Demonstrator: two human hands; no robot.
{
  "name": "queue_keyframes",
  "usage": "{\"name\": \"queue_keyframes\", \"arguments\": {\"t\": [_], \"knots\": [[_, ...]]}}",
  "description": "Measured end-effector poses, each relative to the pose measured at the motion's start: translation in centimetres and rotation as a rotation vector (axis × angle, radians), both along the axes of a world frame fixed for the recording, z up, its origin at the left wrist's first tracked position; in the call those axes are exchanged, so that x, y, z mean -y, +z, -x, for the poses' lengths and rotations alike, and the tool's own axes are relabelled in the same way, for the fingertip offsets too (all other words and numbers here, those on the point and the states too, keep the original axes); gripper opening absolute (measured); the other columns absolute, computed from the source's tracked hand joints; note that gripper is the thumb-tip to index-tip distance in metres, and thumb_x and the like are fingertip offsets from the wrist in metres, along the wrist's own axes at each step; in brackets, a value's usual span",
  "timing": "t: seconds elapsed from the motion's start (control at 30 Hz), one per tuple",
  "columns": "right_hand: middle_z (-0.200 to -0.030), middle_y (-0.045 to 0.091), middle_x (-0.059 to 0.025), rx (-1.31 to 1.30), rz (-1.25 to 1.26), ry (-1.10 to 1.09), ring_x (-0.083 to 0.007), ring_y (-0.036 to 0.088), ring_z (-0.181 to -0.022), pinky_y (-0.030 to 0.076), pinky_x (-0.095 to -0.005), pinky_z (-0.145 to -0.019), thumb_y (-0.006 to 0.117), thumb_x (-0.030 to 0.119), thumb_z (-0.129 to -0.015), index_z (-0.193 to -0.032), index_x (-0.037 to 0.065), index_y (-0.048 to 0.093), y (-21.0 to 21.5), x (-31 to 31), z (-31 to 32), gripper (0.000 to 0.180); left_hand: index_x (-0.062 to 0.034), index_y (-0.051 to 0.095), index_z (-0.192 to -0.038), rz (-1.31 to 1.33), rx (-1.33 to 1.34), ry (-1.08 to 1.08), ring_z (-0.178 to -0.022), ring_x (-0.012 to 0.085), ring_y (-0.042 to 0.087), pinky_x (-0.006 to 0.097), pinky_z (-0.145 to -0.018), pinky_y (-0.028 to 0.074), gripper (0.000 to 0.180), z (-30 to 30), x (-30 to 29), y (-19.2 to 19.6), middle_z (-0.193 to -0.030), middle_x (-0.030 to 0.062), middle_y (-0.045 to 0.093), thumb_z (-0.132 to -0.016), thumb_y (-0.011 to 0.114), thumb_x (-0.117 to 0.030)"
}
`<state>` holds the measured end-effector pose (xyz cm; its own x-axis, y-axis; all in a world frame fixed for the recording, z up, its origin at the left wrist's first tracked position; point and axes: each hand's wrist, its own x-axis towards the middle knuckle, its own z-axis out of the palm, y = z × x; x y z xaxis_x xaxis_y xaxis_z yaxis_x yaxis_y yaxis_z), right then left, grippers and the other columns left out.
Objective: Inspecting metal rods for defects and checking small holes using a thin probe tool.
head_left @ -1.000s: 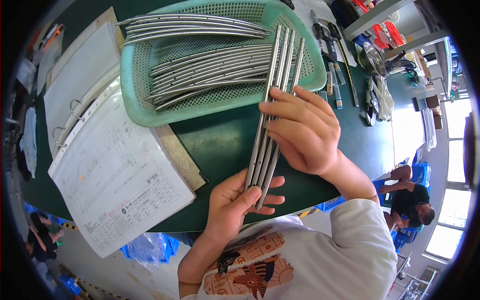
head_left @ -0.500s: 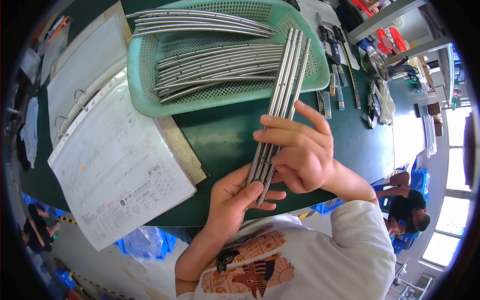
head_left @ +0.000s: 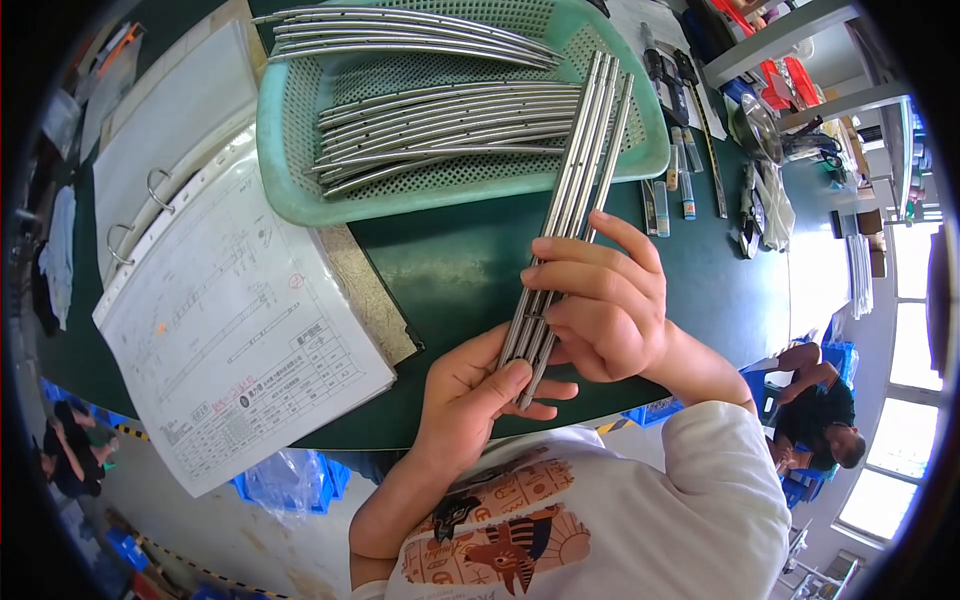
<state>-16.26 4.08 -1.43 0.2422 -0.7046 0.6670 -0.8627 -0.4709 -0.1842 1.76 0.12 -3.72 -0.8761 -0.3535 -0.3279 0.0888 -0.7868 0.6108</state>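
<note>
While both hands grip metal rods (head_left: 570, 200), a green basket (head_left: 290, 190) sits behind.

Changes logged, one second back to now:

- Bundle of metal rods (head_left: 570, 190): I drew it toward my chest; its lower ends, formerly past my palm, came up level with my thumb. Its top ends lay over the right edge of the green basket (head_left: 300, 200) throughout.
- My right hand (head_left: 600, 305): slid down the bundle and closed nearer my left; its fingers, spread before, curled around the rods.
- My left hand (head_left: 480, 400): thumb shifted onto the rod ends, the two hands now nearly touching.
</note>
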Motion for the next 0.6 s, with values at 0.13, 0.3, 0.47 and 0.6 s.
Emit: {"name": "queue_keyframes", "arguments": {"t": [0.13,0.3,0.47,0.6], "knots": [[-0.089,0.066,-0.0071,-0.093,0.036,-0.002,-0.0254,0.065,-0.089,0.038,-0.0466,-0.095,0.057,0.013,-0.079,-0.082,0.01,0.053,0.3,-0.3,-0.4,0.006,0.004,0.039,-0.13,-0.012,0.007,0.009,-0.091,0.0258,0.064,0.03,-0.069,0.056,0.041,0.0,0.0,-0.2,-0.113,0.0143,0.057,-0.093,0.045,-0.013],[-0.089,0.064,-0.0025,-0.063,0.007,-0.046,-0.0192,0.064,-0.089,0.042,-0.0425,-0.091,0.06,0.016,-0.07,-0.072,0.01,0.058,1.1,-0.4,-0.4,0.007,0.0043,0.039,-0.13,0.0,0.002,0.034,-0.091,0.0266,0.064,0.031,-0.069,0.056,0.041,0.0,-0.1,-0.3,-0.11,0.0131,0.058,-0.093,0.045,-0.013],[-0.091,0.063,-0.0035,-0.07,-0.02,-0.024,-0.0203,0.063,-0.091,0.043,-0.042,-0.091,0.061,0.012,-0.066,-0.076,0.009,0.062,0.0,-0.9,0.0,0.01,0.0055,0.039,-0.129,0.01,-0.021,0.032,-0.092,0.0266,0.064,0.031,-0.07,0.056,0.042,0.2,-0.4,-0.6,-0.109,0.0129,0.058,-0.093,0.046,-0.014],[-0.091,0.063,-0.0034,-0.077,-0.028,-0.05,-0.0201,0.063,-0.091,0.043,-0.042,-0.09,0.062,0.012,-0.064,-0.075,0.009,0.062,0.4,-0.7,-0.2,0.011,0.006,0.04,-0.128,0.065,-0.019,0.025,-0.092,0.0254,0.064,0.03,-0.071,0.056,0.041,0.3,-0.5,-0.5,-0.107,0.0126,0.058,-0.094,0.045,-0.015]]}}
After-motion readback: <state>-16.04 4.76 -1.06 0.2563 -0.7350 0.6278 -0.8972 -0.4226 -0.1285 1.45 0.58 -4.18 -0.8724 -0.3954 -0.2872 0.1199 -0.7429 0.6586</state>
